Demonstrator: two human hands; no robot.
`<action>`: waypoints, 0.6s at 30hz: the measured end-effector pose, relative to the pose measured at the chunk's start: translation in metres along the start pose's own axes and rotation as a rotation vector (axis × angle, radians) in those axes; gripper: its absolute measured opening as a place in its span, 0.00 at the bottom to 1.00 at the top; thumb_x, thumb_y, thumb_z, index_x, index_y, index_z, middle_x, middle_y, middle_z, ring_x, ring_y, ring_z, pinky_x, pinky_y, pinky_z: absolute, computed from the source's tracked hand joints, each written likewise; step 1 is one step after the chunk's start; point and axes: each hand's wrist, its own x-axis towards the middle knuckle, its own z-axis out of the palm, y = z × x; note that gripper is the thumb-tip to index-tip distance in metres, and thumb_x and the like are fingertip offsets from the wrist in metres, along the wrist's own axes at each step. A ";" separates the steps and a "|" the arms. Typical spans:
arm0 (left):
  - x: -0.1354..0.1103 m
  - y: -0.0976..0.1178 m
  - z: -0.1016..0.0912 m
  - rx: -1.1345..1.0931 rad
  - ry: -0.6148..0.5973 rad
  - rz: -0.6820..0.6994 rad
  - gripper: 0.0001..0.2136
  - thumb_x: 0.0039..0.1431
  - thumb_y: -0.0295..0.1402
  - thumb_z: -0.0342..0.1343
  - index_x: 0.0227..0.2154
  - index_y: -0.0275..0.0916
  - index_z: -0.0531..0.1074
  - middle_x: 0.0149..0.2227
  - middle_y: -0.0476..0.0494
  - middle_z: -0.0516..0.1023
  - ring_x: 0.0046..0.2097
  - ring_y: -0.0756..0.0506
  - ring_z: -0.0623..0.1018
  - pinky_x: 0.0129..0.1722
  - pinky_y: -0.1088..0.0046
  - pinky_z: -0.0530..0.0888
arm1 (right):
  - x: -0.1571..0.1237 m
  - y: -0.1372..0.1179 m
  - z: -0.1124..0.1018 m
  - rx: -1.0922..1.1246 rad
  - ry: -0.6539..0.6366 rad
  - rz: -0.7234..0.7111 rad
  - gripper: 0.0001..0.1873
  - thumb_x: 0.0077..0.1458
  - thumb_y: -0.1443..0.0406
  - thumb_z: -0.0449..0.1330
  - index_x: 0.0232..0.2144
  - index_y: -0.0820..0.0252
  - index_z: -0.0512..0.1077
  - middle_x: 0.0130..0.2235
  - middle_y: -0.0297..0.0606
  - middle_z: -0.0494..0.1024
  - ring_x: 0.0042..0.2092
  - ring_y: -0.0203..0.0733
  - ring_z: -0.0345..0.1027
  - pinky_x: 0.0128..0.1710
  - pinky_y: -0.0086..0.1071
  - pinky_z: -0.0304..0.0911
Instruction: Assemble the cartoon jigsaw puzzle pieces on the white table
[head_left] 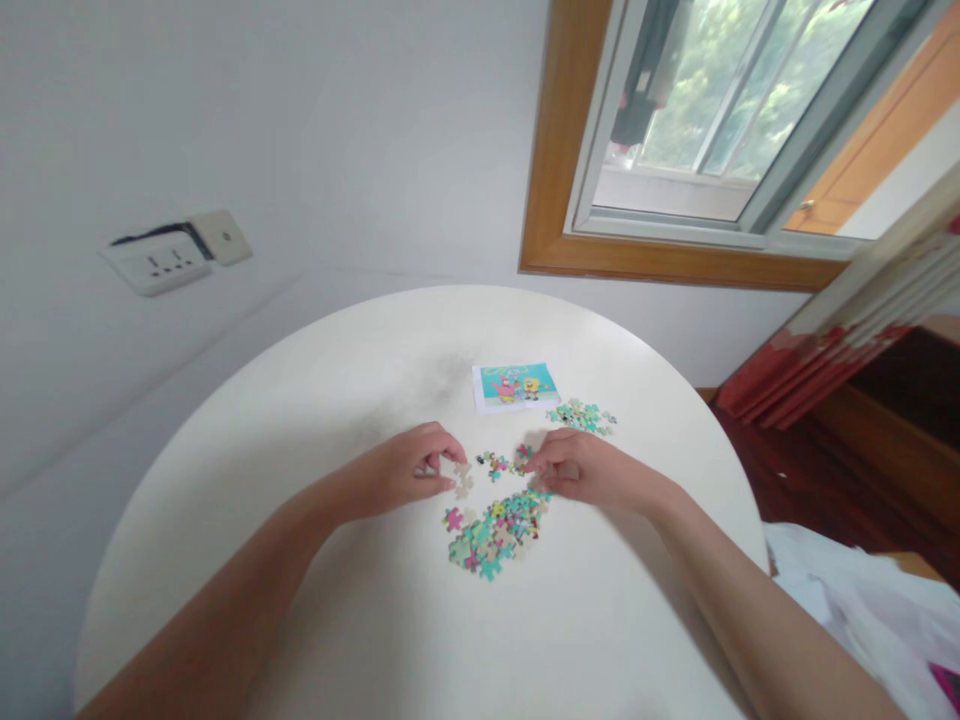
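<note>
My left hand (pixel 409 465) rests on the round white table (pixel 300 450) with fingers curled, pinching a pale jigsaw piece (pixel 461 478) at its fingertips. My right hand (pixel 577 468) is also curled, its fingertips closed on a small colourful piece (pixel 523 458). Between the hands lie a few loose pieces (pixel 493 464). Just below them sits a pile of teal, pink and yellow puzzle pieces (pixel 495 530). A smaller heap of teal pieces (pixel 581 415) lies beyond my right hand. A cartoon reference picture card (pixel 514 386) lies flat further back.
The table stands against a white wall with a power socket (pixel 161 262) at the left. A wood-framed window (pixel 675 150) is at the upper right. Red and white boards (pixel 847 340) lean at the right, and white fabric (pixel 862 610) lies at the table's lower right.
</note>
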 end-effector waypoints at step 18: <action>0.002 -0.005 0.011 -0.003 0.077 0.045 0.12 0.58 0.35 0.52 0.44 0.40 0.70 0.41 0.44 0.70 0.37 0.47 0.71 0.38 0.73 0.70 | 0.001 0.006 0.010 0.035 -0.013 0.032 0.13 0.51 0.76 0.57 0.35 0.58 0.77 0.35 0.36 0.73 0.34 0.34 0.67 0.35 0.28 0.64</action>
